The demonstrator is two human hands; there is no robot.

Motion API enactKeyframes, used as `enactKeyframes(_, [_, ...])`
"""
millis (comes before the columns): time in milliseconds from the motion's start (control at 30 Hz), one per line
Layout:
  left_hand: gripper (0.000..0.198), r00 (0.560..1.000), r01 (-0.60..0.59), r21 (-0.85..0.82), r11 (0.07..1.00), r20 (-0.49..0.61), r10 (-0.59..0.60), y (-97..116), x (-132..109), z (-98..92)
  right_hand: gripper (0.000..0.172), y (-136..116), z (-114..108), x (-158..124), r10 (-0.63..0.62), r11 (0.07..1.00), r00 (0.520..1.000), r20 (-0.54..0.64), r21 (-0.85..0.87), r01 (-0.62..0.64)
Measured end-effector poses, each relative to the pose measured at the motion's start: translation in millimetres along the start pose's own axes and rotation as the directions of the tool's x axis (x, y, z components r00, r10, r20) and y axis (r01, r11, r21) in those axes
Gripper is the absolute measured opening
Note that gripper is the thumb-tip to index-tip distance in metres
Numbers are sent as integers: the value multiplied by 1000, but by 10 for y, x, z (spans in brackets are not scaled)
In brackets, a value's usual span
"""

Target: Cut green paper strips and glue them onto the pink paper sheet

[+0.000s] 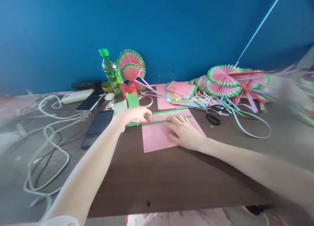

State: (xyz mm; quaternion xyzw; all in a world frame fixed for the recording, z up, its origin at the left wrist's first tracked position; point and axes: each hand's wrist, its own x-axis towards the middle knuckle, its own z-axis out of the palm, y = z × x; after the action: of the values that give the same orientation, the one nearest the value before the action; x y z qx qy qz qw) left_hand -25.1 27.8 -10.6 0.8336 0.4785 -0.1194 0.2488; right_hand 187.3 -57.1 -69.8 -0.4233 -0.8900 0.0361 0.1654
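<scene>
A pink sheet of paper lies on the desk with light and dark green strips across its far part. My left hand is curled in a pinch at the left end of the nearer green paper strip. Exactly how its fingertips meet the strip is partly hidden. My right hand rests on the sheet with fingers spread, its fingertips by the strip's right part. Just left of the sheet, beyond my left hand, lies a piece of green paper.
Folded watermelon-coloured paper fans are piled at the back right, near black-handled scissors. A green-capped bottle and another fan stand by the blue wall. Phones and white cables cover the left side.
</scene>
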Motion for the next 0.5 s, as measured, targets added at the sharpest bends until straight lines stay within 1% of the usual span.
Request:
enactKeyframes(267, [25,999,29,-4,1000,19,-29,3,-16,-29,32,-4,-6,3,16,1000,1000,0,10,-16])
enactKeyframes(500, [29,998,38,0,999,42,-37,38,-86,-89,32,-14,-22,0,26,999,1000,3,22,-26])
